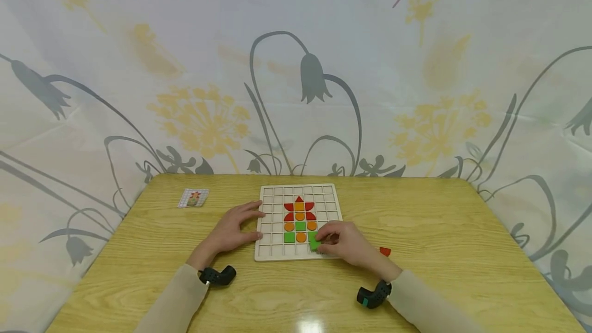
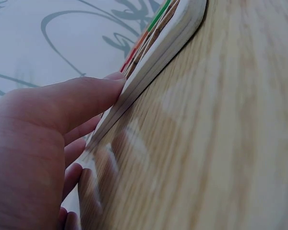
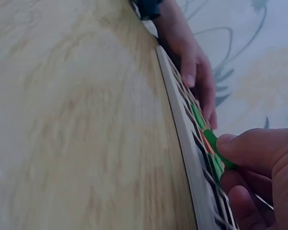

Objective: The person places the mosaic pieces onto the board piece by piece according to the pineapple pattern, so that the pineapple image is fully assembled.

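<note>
A white gridded board [image 1: 273, 251] lies on the table, bearing a pattern of red, orange and green pieces. My right hand [image 1: 344, 243] pinches a green square tile [image 3: 220, 149] between thumb and fingers, low over the pattern's right side. Beneath that tile more green shows; whether it is a separate piece I cannot tell. Along the board's left edge rests my left hand [image 1: 233, 227], fingers extended, thumb [image 2: 96, 93] touching the rim. Orange discs [image 1: 301, 237] and another green square [image 1: 289, 237] sit in cells left of the pinched tile.
A small picture card [image 1: 193, 198] with a similar pattern lies at the table's back left. One red piece [image 1: 385, 252] is on the wood beside my right forearm. A flowered curtain [image 1: 296, 117] hangs behind the table.
</note>
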A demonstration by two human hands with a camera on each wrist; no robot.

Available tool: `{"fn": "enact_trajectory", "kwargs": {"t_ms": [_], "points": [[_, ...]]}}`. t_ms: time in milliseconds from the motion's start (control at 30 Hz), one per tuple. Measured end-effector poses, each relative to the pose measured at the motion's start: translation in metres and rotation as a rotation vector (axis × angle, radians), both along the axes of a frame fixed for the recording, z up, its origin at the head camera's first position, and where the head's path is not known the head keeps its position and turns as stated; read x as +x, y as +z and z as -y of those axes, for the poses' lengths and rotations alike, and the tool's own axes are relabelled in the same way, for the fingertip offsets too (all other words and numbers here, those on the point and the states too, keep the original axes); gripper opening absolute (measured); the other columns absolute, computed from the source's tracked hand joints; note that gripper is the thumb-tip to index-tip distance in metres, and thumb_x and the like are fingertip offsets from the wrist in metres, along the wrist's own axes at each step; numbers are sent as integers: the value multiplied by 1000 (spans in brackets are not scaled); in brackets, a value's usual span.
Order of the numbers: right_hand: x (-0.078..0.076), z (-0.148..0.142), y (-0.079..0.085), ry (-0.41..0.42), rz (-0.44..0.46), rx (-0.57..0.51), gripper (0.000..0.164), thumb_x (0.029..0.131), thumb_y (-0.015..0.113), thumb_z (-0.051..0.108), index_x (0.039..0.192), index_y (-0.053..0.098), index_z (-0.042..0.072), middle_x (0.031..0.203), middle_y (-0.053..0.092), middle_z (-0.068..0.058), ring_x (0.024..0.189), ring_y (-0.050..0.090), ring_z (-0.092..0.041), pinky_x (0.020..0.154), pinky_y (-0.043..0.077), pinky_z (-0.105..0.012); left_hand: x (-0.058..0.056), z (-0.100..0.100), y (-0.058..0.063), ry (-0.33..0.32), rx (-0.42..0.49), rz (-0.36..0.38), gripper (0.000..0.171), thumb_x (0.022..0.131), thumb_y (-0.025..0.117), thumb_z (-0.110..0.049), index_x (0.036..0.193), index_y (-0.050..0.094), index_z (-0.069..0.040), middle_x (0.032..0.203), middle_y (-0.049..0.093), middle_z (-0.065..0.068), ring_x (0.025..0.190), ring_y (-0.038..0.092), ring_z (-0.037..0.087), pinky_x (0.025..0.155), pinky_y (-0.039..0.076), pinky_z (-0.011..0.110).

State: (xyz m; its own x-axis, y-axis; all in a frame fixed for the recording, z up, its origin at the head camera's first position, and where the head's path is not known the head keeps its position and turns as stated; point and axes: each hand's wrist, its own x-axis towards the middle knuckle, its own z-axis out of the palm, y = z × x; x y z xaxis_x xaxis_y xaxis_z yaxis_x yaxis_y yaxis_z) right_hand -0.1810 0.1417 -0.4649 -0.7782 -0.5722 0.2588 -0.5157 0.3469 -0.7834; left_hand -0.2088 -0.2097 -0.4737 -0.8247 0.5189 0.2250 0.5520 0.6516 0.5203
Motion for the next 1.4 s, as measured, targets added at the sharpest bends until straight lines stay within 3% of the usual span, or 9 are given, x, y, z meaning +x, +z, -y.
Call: {"fn": "enact_trajectory", "kwargs": {"t_ms": [233,633,1067,1400], "points": [[4,21,-3,25,-46,31,10,86,80,11,95,76,11,97,68,2,76,59,-6,65,53,-24,1,-1,2,6,7,4,51,89,73,-36,133,65,-11,154,43,10,141,36,37,112,26,62],[5,27,-8,23,-73,26,7,86,79,12,92,76,12,100,66,3,72,54,-5,62,49,-23,-1,0,0,15,-7,2,52,89,72,-37,134,64,-12,155,42,7,142,35,36,113,24,60],[5,25,-10,42,-2,43,7,89,76,15,96,78,15,105,66,6,81,57,-6,67,49,-23,0,0,-3,13,11,-6,51,88,73,-37,131,65,-12,154,43,8,140,37,37,111,27,62],[4,25,-12,54,-49,24,9,90,75,15,98,78,12,106,66,2,87,60,-9,70,52,-25,-2,-1,-2,16,3,-4,51,88,73,-37,132,65,-12,154,43,8,140,37,37,112,26,61]]}}
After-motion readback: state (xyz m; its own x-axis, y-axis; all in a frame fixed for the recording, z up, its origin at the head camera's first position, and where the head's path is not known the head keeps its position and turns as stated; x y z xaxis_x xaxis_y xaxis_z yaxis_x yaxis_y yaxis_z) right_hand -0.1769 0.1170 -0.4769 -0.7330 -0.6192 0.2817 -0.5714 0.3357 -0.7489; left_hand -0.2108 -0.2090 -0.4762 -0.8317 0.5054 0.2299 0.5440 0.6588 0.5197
